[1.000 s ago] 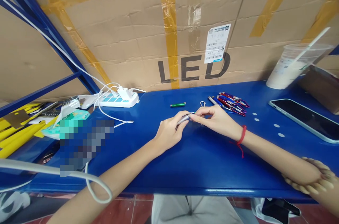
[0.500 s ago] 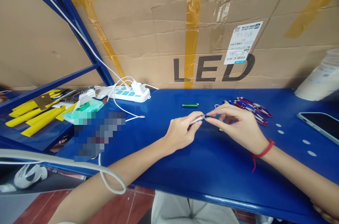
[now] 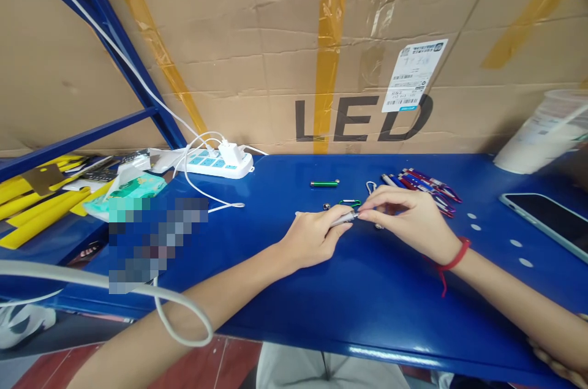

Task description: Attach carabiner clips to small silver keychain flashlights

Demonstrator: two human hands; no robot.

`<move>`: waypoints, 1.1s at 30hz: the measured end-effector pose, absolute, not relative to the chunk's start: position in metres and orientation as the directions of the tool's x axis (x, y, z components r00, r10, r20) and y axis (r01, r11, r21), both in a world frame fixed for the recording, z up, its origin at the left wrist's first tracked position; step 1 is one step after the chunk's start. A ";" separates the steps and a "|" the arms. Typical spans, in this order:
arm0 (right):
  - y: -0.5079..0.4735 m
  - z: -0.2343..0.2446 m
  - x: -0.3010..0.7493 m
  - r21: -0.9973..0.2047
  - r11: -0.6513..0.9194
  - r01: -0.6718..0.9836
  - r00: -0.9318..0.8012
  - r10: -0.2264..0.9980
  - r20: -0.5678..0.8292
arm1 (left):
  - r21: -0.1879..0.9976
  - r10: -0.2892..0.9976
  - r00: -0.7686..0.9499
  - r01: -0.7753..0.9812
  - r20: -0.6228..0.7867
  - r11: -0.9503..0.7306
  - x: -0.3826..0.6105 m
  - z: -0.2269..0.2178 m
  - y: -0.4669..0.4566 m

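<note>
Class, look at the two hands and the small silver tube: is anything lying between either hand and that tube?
Nothing visible does. The left hand grips the silver tube, and the right hand pinches its tip. A green clip lies on the table just behind, not between.

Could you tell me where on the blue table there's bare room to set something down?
The blue table is bare along the near edge below both hands, and between the power strip and green tube. It is crowded around the right hand: the pile of pens, white discs and phone.
</note>
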State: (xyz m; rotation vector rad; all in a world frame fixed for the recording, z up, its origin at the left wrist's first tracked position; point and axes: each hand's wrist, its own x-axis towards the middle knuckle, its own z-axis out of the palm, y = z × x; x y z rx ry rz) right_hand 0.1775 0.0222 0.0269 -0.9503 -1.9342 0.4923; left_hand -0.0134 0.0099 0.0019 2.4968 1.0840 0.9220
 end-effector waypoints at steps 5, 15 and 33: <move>0.024 0.027 0.177 -0.717 0.547 0.433 -0.274 0.837 0.473 | 0.466 0.735 0.518 0.568 0.438 -0.678 -0.013 0.001 0.011; 0.029 0.023 0.181 -0.829 0.348 0.438 -0.336 0.919 0.208 | 0.429 0.739 0.536 0.602 0.408 -0.673 -0.013 -0.001 0.013; 0.024 0.014 0.177 -0.786 0.412 0.461 -0.384 0.891 0.241 | 0.088 0.646 0.635 0.681 0.424 -0.727 -0.011 -0.004 0.009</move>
